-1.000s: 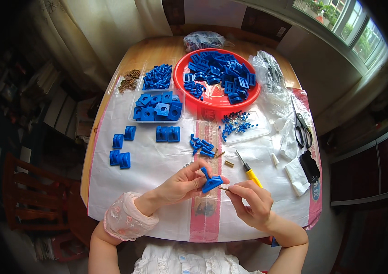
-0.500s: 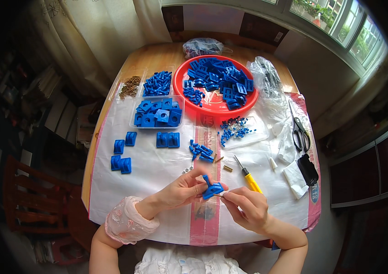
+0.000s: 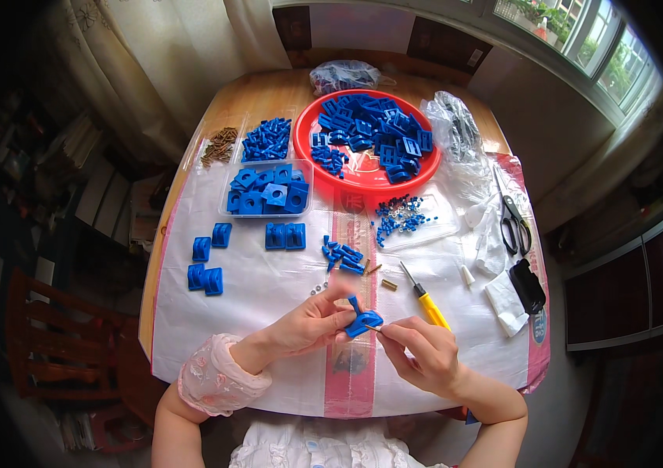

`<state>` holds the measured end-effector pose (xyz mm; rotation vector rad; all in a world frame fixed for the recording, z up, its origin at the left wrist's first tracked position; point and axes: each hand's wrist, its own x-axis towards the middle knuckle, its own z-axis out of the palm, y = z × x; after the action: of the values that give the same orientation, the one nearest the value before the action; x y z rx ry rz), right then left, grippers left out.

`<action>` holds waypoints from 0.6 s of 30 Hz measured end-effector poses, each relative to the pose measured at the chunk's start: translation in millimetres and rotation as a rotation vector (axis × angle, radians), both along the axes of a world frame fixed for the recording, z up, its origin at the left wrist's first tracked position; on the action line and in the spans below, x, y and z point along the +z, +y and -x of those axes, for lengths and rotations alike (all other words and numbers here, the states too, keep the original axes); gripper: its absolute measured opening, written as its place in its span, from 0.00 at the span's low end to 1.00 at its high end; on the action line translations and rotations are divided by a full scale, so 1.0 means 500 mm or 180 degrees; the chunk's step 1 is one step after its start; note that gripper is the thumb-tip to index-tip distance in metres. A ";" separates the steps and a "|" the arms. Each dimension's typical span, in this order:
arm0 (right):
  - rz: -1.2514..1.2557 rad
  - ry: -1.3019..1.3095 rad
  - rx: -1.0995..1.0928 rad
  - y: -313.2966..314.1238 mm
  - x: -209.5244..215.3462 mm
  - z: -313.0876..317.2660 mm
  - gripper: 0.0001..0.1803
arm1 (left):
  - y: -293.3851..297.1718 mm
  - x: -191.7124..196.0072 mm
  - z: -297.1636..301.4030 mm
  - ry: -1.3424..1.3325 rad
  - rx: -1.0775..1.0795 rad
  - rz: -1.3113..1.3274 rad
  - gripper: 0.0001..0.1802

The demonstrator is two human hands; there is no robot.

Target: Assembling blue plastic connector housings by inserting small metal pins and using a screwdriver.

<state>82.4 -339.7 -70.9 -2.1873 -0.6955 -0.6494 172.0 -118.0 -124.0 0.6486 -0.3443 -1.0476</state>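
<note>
**Small blue part held between both hands at the near table edge**

At the far left of the white sheet (image 3: 269,288), loose blue brackets (image 3: 205,265) are laid out in pairs, with a clear tray of blue square pieces (image 3: 267,195) behind them. Nearer the middle, the left hand (image 3: 308,324) is seen closed in a pinch on a small blue plastic part (image 3: 362,318), thumb and fingers pressed against its left side. The part is held just above the sheet, over the red stripe, between the two hands. A thin pin-like piece (image 3: 376,329) is pinched in the right hand (image 3: 417,355) and its tip is brought to the part's lower right edge; whether it has entered a hole cannot be told. A yellow-handled screwdriver (image 3: 425,300) lies just beside the right hand, and a red bowl of blue parts (image 3: 368,136) stands well behind.

Risk, as judged: the pin could be dropped or bent if it is pushed off-line, since it is small and held at the fingertips only. Loose small fittings (image 3: 347,257) beside the hands could be scattered by a forearm.

Against the frame a second ago, the hands and part are found in nearly the same place; the screwdriver has not been shifted.
</note>
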 end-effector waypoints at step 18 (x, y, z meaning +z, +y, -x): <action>0.0052 -0.0110 0.0061 0.001 0.005 0.003 0.15 | 0.003 0.008 0.000 -0.0241 -0.0252 -0.0075 0.10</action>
<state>81.1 -339.2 -68.4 -2.1863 -0.7413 -0.6752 172.2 -116.6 -119.8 0.7016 -0.4270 -1.1059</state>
